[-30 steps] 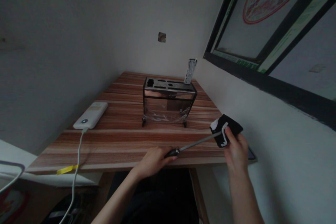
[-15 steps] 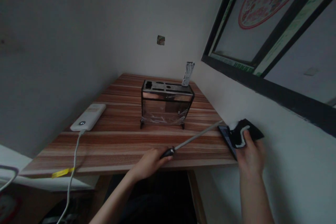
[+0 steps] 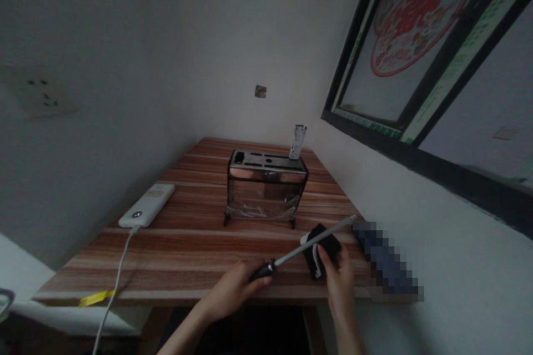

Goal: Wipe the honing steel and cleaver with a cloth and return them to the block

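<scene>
My left hand [image 3: 236, 287] is closed around the black handle of a sharpening steel [image 3: 291, 254], whose long grey rod points right and slightly away from me. In my right hand [image 3: 339, 277] is a black cloth [image 3: 308, 262] with a white strip, pinched between thumb and fingers. The cloth lies just under and beside the rod; whether they touch I cannot tell. Behind both hands stands a knife block [image 3: 268, 176] with a slotted metal top and clear, film-wrapped sides. A grey, plastic-wrapped handle [image 3: 297, 141] sticks up from its right end.
On the left of the wood-grain table [image 3: 195, 266] lies a white power bank [image 3: 147, 205] with a white cable [image 3: 119, 283] hanging over the front edge. A yellow tag [image 3: 96, 298] is at that edge. A blurred dark phone-like object [image 3: 385, 260] lies against the right wall, below a framed window [image 3: 362, 127].
My right hand has brought the black cloth left from the wall to the sharpening steel. My left hand keeps its hold on the steel. The view has tilted upward.
</scene>
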A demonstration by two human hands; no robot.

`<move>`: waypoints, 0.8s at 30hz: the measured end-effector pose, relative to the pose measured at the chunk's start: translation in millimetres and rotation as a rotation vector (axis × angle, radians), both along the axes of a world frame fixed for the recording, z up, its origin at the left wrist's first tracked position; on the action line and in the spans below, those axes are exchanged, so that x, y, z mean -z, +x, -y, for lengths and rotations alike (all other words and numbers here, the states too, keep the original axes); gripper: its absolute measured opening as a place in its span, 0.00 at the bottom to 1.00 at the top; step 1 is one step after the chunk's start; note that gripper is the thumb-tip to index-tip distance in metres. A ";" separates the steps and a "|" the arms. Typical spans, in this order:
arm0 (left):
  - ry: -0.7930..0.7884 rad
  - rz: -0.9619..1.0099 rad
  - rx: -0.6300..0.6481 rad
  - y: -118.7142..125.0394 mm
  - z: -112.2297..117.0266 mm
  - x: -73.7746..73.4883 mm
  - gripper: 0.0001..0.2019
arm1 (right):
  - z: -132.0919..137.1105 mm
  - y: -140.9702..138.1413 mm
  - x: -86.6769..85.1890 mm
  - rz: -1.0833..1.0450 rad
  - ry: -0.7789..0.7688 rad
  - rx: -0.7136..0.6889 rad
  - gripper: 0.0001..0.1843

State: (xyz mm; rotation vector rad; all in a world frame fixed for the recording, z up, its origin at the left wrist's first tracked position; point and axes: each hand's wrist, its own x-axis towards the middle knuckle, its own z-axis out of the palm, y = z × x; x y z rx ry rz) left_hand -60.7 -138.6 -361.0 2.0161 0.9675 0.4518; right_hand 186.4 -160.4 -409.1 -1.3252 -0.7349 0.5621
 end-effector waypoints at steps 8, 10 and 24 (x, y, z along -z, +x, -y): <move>-0.030 0.286 -0.268 -12.8 6.0 17.6 0.18 | -4.0 7.3 -0.8 0.051 -0.007 -0.062 0.35; -0.016 0.338 -0.353 -20.8 8.5 19.3 0.19 | -4.3 7.8 1.0 0.043 -0.028 -0.073 0.35; 0.627 0.112 -0.487 -72.0 -62.8 -120.5 0.12 | -23.5 -10.4 10.6 -0.072 -0.031 -0.230 0.30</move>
